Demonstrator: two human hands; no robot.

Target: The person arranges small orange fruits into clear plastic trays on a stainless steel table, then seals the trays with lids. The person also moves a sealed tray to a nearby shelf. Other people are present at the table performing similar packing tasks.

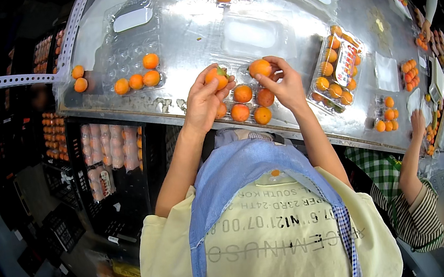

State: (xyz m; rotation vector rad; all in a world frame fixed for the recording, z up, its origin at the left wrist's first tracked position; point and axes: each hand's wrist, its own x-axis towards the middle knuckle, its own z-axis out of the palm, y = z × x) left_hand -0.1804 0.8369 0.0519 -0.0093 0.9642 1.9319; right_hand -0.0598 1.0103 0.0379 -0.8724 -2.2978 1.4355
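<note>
My left hand (202, 104) holds an orange persimmon (214, 76) with its green calyx showing, above the near edge of an open clear plastic clamshell (235, 78). In my right hand (288, 83), thumb and fingers grip a second persimmon (259, 67) over the same clamshell. Several persimmons, among them a near one (262, 115), sit in its cups just below my hands. The clamshell's raised or laid-back lid (288, 31) lies beyond them, with a whitish oval area in it. My left wrist partly hides a persimmon (221, 110).
A filled clamshell (322, 56) with a printed label lies at right. An open clamshell (112, 71) with several persimmons is at left, near two loose persimmons (80, 85). Black crates (109, 212) stand below the metal table (181, 22). A co-worker's hand (417, 123) reaches in at right.
</note>
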